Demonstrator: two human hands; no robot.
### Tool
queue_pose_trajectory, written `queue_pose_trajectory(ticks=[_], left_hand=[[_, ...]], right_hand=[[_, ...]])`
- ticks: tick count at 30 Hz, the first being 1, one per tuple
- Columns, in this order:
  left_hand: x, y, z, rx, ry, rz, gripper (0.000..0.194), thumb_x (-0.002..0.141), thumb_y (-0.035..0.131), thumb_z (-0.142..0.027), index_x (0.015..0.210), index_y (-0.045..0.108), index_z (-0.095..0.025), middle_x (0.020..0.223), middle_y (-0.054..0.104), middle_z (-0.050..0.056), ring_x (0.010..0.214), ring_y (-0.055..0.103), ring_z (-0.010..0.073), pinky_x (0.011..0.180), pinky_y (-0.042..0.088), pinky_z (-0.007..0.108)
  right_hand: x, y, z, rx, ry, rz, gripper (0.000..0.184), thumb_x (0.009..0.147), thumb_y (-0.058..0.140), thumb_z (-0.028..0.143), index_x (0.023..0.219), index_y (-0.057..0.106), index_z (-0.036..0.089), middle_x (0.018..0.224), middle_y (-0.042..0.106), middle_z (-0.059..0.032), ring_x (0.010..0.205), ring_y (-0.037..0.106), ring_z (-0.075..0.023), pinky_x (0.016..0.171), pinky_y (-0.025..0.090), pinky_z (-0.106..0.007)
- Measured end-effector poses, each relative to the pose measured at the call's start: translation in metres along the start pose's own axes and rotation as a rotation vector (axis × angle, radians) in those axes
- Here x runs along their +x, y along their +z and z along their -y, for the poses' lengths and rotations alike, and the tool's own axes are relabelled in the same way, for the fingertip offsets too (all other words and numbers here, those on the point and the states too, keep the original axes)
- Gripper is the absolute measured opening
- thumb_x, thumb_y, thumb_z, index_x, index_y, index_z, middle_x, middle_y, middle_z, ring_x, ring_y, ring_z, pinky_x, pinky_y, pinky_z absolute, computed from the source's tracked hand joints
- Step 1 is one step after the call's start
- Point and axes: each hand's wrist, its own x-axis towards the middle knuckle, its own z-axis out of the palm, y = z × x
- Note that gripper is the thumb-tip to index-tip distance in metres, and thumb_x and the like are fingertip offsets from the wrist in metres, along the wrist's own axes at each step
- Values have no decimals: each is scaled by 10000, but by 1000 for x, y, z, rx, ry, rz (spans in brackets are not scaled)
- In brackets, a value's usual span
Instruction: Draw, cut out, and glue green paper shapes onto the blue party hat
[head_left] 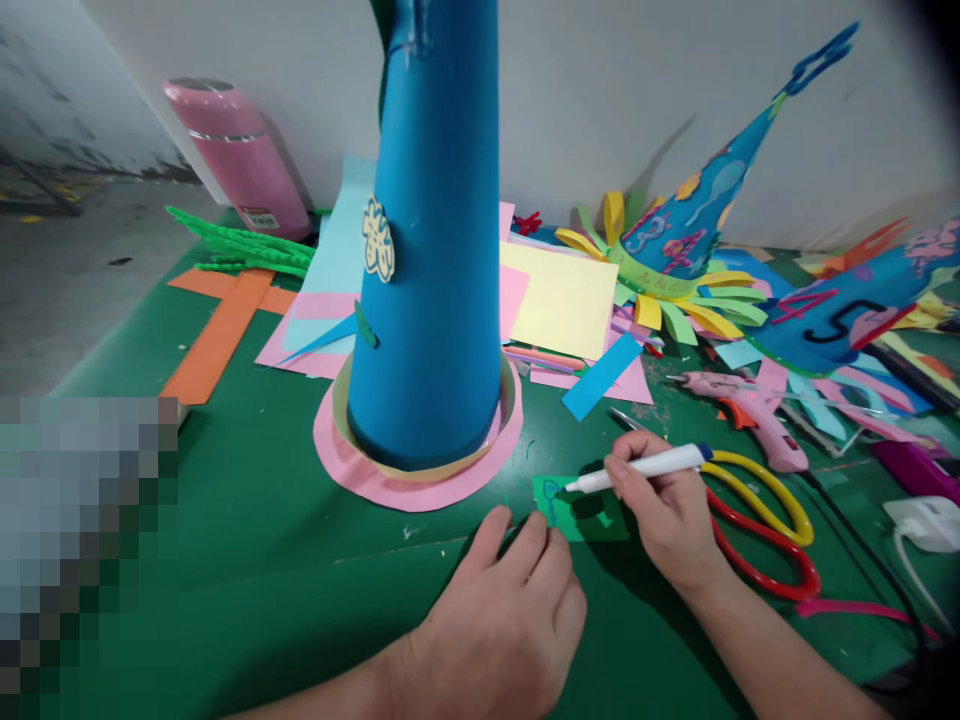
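A white marker (637, 466) with a blue end is gripped in my right hand (664, 515). Its tip touches a small green paper piece (589, 515), where a blue rounded outline shows. My left hand (517, 605) lies palm down, fingers apart, at the left edge of that paper; its fingertips are partly hidden. Behind my hands stands a tall blue paper cone (435, 260) with a cream cut-out on its side. Around its base sits a pink paper brim (382, 490). Scissors (765, 520) with yellow and red handles lie beside and partly behind my right hand.
Decorated cone hats (675, 225) stand at the back right. Near them lie a pink glue gun (750, 405) with a black cord and a white plug (926, 525). Coloured sheets (562, 305), orange strips (225, 335), green pipe cleaners (240, 245) and a pink bottle (240, 160) line the back.
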Motion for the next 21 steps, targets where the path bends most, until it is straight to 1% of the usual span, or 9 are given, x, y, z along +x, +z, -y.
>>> queue_pose_trajectory(ticks=[2,4,7,10,14,18,21], left_hand=[[0,1,0,8,-3,-9,202,849,400,-220,870,595,-173,974,640,75,951,536,260,830,297,448],[-1,2,0,14,-5,-9,193,847,409,-224,876,593,-169,980,638,77,955,533,263,835,294,452],[-2,3,0,15,8,7,200,850,412,-245,896,588,-163,997,633,80,968,528,272,843,284,463],[-2,5,0,10,10,10,202,845,416,-253,908,585,-161,998,631,80,964,529,272,839,281,459],[-2,5,-1,-7,-5,12,199,833,432,-268,913,577,-158,1006,633,82,968,527,278,845,261,460],[-1,5,-1,-4,9,22,193,815,454,-278,895,577,-153,996,638,85,958,532,277,849,245,451],[-1,7,-2,14,-11,9,200,814,460,-290,892,576,-148,985,636,91,959,531,274,859,242,444]], right_hand=[[1,-1,-4,104,38,-35,145,795,532,301,697,482,206,507,354,74,428,294,-89,381,231,-214],[2,-1,-8,208,48,-79,141,795,548,313,717,493,208,523,372,68,444,307,-92,397,232,-223],[4,-2,-11,295,49,-133,127,814,533,316,743,499,217,521,396,64,445,335,-94,414,243,-232],[6,-4,-10,321,36,-152,96,819,522,303,769,510,221,503,382,69,438,342,-97,421,250,-236],[7,-8,-8,346,12,-146,58,798,519,263,818,549,217,529,415,57,472,363,-102,441,263,-236],[7,-11,-9,349,-22,-126,63,764,550,278,800,561,228,547,424,55,497,371,-109,454,275,-239],[5,-12,-9,330,-19,-121,82,790,542,308,779,553,228,555,426,54,485,354,-105,439,259,-235]])
